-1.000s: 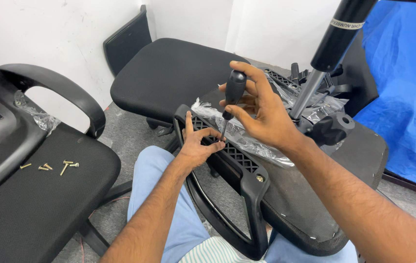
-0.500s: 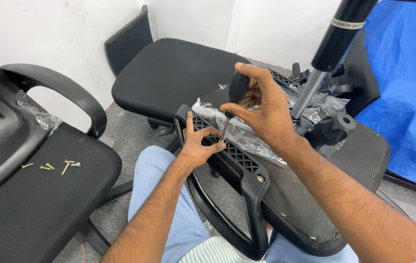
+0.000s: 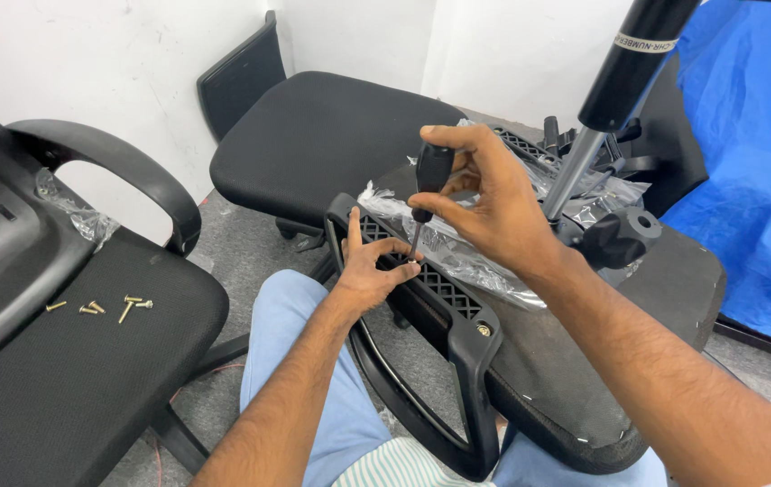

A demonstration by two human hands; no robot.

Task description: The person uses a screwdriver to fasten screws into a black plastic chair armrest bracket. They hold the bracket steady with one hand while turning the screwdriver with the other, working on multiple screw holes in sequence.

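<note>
A person seated among chair parts works a screwdriver [image 3: 429, 185] into a black plastic armrest [image 3: 444, 311] that lies against an upturned chair seat [image 3: 620, 334] across the lap. The right hand [image 3: 493, 203] is clenched round the screwdriver's black handle, holding it nearly upright; the thin shaft runs down to the armrest's ribbed bracket. The left hand [image 3: 372, 266] grips the armrest's upper end, thumb raised, fingertips pinched at the screwdriver tip (whatever sits under that tip is hidden by the fingers and too small to make out). A single brass-coloured screw head [image 3: 484, 330] shows further down the bracket.

Crumpled clear plastic wrap [image 3: 457, 243] lies between the armrest and the seat's metal mechanism, much of which is screened by the right hand. A gas-lift cylinder [image 3: 615, 86] rises from the mechanism and is cut off by the top edge. Behind it, a blue tarpaulin [image 3: 751, 171] fills the right side.

At left, a second chair [image 3: 69, 361] stands only partly in view, its backrest cropped by the frame; a few loose screws [image 3: 101, 308] lie scattered on its seat cushion. A third seat pad [image 3: 322, 144] rests on the floor near the white wall. The lower loop of the armrest passes out of sight between the person's knees.
</note>
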